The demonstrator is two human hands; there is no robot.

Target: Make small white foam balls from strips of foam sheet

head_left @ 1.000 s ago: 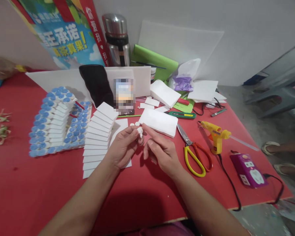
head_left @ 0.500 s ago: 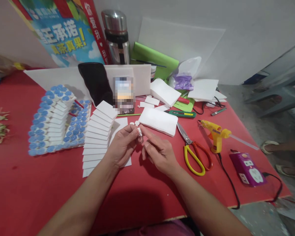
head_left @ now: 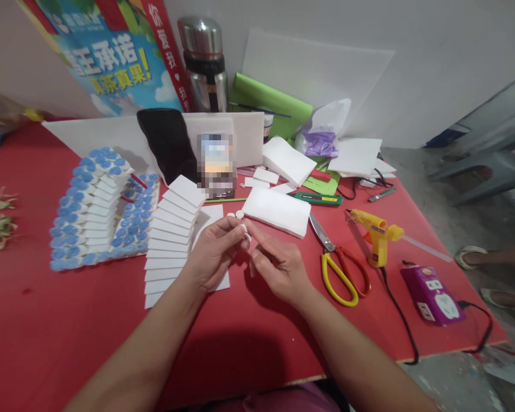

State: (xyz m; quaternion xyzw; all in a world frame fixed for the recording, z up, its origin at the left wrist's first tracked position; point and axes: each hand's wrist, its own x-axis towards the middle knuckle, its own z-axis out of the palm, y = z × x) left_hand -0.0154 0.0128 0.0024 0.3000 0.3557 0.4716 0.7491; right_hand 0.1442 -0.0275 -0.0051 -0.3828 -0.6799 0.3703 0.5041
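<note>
My left hand [head_left: 214, 250] pinches a small white folded or rolled piece [head_left: 245, 230] between thumb and fingers. Against that piece rests the outstretched index finger of my right hand [head_left: 283, 269]; its other fingers are curled in, and it grips nothing that I can see. Part of the white piece is hidden by the fingers, so its full shape cannot be made out. Small round white ends [head_left: 239, 214] show just beyond the left fingertips. A fanned row of white cards [head_left: 167, 252] lies beside my left wrist, and a stack of white sheets [head_left: 277, 210] lies beyond my right hand.
To the left stands a model of blue-tipped white rolls [head_left: 79, 229]. Scissors [head_left: 337, 269], a yellow glue gun [head_left: 375, 232] with its cord, and a purple box [head_left: 431, 294] lie right. A green cutter [head_left: 317, 198], a phone [head_left: 217, 166] and a steel flask [head_left: 203, 63] are further back.
The white piece has turned slightly between the fingers. My right hand's curled fingers have drawn in a little under the index finger. Everything else on the table is unchanged.
</note>
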